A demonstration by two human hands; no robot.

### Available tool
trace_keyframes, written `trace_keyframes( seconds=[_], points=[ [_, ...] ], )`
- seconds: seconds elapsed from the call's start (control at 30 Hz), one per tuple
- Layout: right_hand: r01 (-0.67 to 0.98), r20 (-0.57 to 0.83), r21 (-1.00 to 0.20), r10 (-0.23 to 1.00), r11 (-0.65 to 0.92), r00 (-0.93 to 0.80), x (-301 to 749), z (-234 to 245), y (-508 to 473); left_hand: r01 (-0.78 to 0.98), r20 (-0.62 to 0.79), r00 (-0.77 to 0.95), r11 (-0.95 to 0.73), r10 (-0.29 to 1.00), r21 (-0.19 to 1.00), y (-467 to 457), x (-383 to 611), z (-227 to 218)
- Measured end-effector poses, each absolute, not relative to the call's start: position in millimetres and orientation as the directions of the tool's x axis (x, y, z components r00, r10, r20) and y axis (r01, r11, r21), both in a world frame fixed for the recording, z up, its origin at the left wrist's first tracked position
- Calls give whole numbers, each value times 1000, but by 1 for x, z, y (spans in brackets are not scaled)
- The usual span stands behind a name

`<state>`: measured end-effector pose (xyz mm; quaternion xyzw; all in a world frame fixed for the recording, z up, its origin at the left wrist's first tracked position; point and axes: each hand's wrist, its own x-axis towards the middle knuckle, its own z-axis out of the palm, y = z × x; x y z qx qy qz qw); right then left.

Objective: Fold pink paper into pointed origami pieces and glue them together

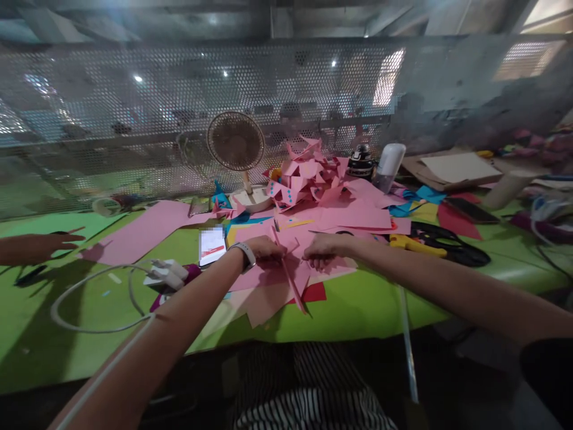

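My left hand (264, 246), with a white watch on its wrist, pinches the left part of a folded pink paper piece (289, 272) on the green table (358, 304). My right hand (323, 249) presses its closed fingers on the same pink paper from the right. A sharp fold of the paper sticks up between the two hands. Several loose pink sheets lie under it, with a red sheet (316, 292) peeking out below.
A heap of folded pink paper shapes (308, 176) lies behind, beside a small desk fan (236, 143). A phone (211, 245) and white charger with cable (165, 273) lie left. Scissors (430, 243) rest right. Another person's hand (58, 242) reaches in at far left.
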<state>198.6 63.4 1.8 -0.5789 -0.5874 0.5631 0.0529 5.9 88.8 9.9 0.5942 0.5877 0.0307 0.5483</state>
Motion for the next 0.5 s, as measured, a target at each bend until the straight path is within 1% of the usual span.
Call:
trace_keyframes(
  seconds=[0.2,0.33,0.43,0.5],
  points=[
    [546,-503,-794,795,-268,-341,204,0,55,605,-522,305,261,797,752,79,5,12],
    [478,-424,-846,841,-237,-335,206,2,46,520,-398,269,216,877,827,75,0,11],
    [423,-415,-869,842,-255,-345,202,3,42,443,-306,221,184,926,877,71,-3,11],
    [379,-328,-907,872,-184,-363,197,2,43,392,-258,207,162,944,906,67,-3,11]
  ],
)
